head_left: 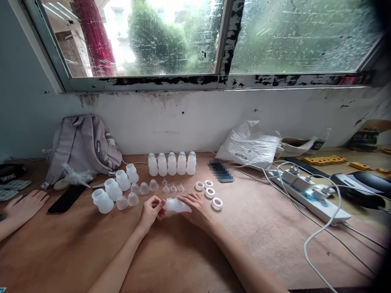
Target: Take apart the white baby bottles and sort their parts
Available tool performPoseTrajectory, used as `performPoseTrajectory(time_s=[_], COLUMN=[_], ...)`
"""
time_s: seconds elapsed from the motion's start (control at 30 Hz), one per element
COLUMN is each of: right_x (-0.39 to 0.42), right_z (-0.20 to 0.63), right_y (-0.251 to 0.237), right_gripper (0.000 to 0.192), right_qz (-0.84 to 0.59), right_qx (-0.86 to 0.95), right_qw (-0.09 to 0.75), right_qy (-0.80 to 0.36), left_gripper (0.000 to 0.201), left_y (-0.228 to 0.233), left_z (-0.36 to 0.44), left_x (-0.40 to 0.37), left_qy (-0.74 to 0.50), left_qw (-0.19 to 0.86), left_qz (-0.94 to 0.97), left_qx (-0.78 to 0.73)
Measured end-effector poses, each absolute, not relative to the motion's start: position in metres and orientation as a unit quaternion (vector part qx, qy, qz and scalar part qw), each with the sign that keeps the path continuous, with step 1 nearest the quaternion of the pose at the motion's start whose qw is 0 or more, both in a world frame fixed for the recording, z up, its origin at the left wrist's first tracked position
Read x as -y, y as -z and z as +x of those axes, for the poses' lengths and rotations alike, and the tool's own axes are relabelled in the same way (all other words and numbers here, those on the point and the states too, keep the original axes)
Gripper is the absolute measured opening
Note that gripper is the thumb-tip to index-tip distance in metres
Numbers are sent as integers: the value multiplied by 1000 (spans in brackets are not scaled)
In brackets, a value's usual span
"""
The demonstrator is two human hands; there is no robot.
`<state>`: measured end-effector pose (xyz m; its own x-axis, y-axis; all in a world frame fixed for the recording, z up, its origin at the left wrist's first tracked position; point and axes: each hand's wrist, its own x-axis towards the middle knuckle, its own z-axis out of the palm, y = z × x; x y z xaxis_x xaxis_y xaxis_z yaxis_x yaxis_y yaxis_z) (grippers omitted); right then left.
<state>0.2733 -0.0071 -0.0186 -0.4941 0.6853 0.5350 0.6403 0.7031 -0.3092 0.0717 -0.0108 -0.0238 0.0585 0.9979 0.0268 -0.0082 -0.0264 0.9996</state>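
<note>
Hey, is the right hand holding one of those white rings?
No, the right hand grips the translucent bottle, while the white rings lie apart on the table.

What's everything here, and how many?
Held bottle: 1, white, centre
Open bottles: 4, white, left
Capped bottles: 5, white, back
Domes: 5, clear, left
Teats: 4, clear, centre
Rings: 4, white, centre
Backpack: 1, grey, left
Slab: 1, black, left
Bag: 1, silver, back right
Power strip: 1, white, right
Cables: several, white, right
Window: 1, grey-framed, top
Curtain: 1, red, window
Table: 1, brown, below
Other's hand: 1, bare, left
Left hand: 1, bare, centre
Right hand: 1, bare, centre
</note>
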Motion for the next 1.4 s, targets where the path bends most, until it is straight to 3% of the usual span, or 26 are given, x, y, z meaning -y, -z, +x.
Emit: performPoseTrajectory(time_s=[0.23, 0.43, 0.57, 0.7, 1.2, 1.4], right_x=[9, 15, 18, 18, 16, 15], right_z=[272, 266, 265, 267, 269, 268], right_y=[20, 17, 13, 9, 7, 8], right_gripper=[51, 53, 43, 34, 35, 35], right_qz=[-387, -403, -395, -388, -404, -417], right_qx=[857, 815, 807, 813, 786, 759], right_qw=[332, 372, 372, 362, 384, 396], right_qy=[-69, -187, -235, -238, -269, -305], left_gripper=[34, 34, 31, 30, 22, 36], left_y=[23, 23, 24, 23, 15, 15], left_z=[68, 66, 65, 64, 64, 65], left_x=[11, 10, 9, 9, 13, 15], left_qy=[-478, -507, -523, -523, -532, -537], left_qw=[522, 525, 514, 507, 494, 517], left_qz=[521, 503, 493, 487, 522, 508], left_qx=[-477, -463, -469, -482, -448, -431])
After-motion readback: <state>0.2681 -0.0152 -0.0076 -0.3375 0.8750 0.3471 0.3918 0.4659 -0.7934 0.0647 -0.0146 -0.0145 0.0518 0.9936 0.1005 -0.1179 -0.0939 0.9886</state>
